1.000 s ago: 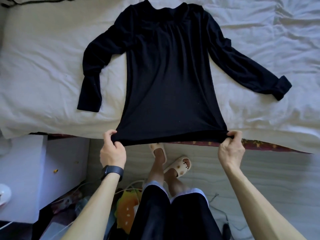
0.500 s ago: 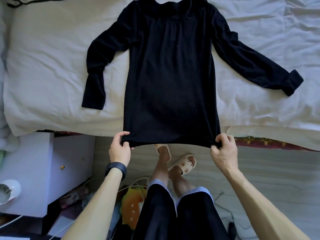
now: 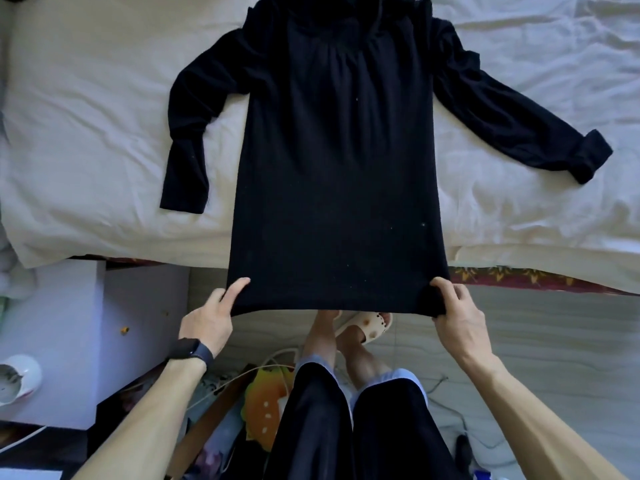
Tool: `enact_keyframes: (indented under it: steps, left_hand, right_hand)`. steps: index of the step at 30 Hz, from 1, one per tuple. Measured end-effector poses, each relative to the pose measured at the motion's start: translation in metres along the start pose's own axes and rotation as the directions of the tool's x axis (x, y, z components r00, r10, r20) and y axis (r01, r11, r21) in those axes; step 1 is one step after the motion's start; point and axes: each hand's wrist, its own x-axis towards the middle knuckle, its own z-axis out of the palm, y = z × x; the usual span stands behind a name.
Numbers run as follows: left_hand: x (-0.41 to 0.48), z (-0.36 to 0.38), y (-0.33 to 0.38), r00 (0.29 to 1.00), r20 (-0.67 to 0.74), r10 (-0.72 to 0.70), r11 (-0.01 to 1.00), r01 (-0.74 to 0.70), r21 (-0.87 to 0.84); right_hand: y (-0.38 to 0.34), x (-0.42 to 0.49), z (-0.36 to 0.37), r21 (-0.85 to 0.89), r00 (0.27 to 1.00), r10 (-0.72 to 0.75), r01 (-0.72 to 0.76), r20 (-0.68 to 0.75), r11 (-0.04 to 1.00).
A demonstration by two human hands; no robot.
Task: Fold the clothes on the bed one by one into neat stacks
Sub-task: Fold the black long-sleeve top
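Note:
A black long-sleeved top (image 3: 336,161) lies spread flat on the white bed (image 3: 86,133), collar at the far side, both sleeves out to the sides. Its hem hangs past the bed's near edge. My left hand (image 3: 211,313) pinches the hem's left corner, with a finger lying on top of the cloth. My right hand (image 3: 453,310) grips the hem's right corner, fingers curled over the fabric. The hem is stretched taut between the two hands, above the floor.
A white bedside cabinet (image 3: 69,323) stands at the lower left beside the bed, with a white round object (image 3: 19,379) at its corner. My legs and beige slippers (image 3: 363,323) are on the pale floor below the hem. Cables and a colourful bag (image 3: 263,410) lie by my feet.
Both hands kept hold of the hem and drew closer together, narrowing the lower part of the top. The view shifted so the top sits higher and nearer.

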Motion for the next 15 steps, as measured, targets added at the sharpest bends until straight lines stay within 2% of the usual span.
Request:
enact_keyframes:
  steps: [2,3,5,8,10,11,12,15]
  left_hand:
    - [0.001,0.008,-0.005,0.994,-0.034,0.1,0.99,-0.096,0.106]
    - [0.001,0.012,-0.006,0.992,-0.051,0.113,0.982,-0.104,0.155]
    - [0.003,0.019,-0.005,0.997,0.03,0.071,0.973,-0.076,0.219]
    - [0.015,0.024,0.006,0.955,0.282,-0.089,0.965,0.013,0.26]
    - [0.027,0.022,0.017,0.941,0.305,-0.143,0.972,0.076,0.222]
    - [0.034,0.02,0.024,0.95,0.276,-0.146,0.98,0.1,0.173]
    - [0.042,0.016,0.033,0.962,0.241,-0.132,0.988,0.107,0.115]
    - [0.074,-0.004,0.07,0.998,0.033,-0.061,0.998,0.061,0.003]
  right_hand:
    - [0.001,-0.001,0.004,-0.017,1.0,-0.02,0.019,-0.015,1.0]
    - [0.002,-0.003,0.007,-0.024,0.999,-0.031,0.03,-0.025,0.999]
    - [0.002,-0.003,0.015,-0.065,1.0,-0.027,0.028,0.014,0.998]
    - [0.009,0.005,0.028,-0.256,0.975,0.065,-0.008,0.214,0.967]
    - [0.008,0.014,0.029,-0.334,0.916,0.152,-0.02,0.371,0.942]
    - [0.003,0.019,0.027,-0.34,0.906,0.166,-0.026,0.389,0.94]
    - [-0.004,0.023,0.024,-0.334,0.923,0.151,-0.025,0.355,0.942]
    - [-0.039,0.04,0.01,-0.241,0.997,-0.03,0.047,0.076,0.969]
